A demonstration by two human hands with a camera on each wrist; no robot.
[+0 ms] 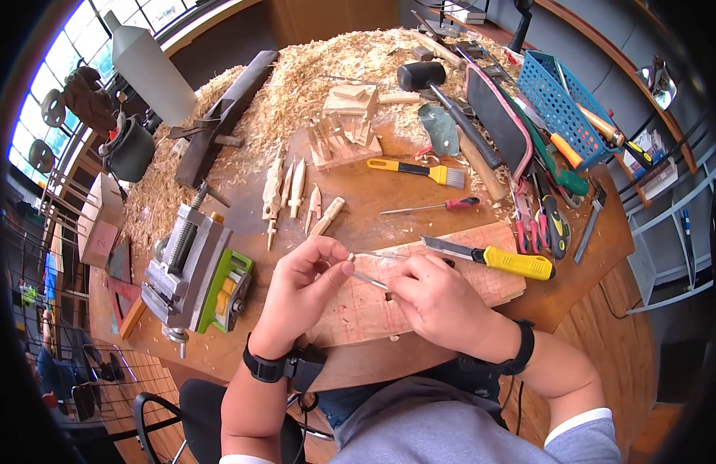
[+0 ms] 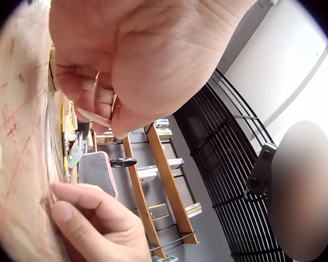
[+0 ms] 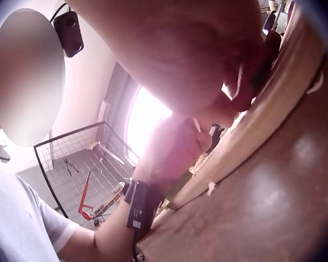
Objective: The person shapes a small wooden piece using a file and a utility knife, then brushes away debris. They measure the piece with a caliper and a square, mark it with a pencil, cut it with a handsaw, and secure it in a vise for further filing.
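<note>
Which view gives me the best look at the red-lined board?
The head view, since it looks down on most of the red-lined board. The left wrist view shows only part of its marked face, close up; the right wrist view, mainly its pale side edge.

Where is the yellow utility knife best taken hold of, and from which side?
Probably by the thick yellow handle, with the right hand coming from the right: it forms the right end, while the metal blade points left.
</note>
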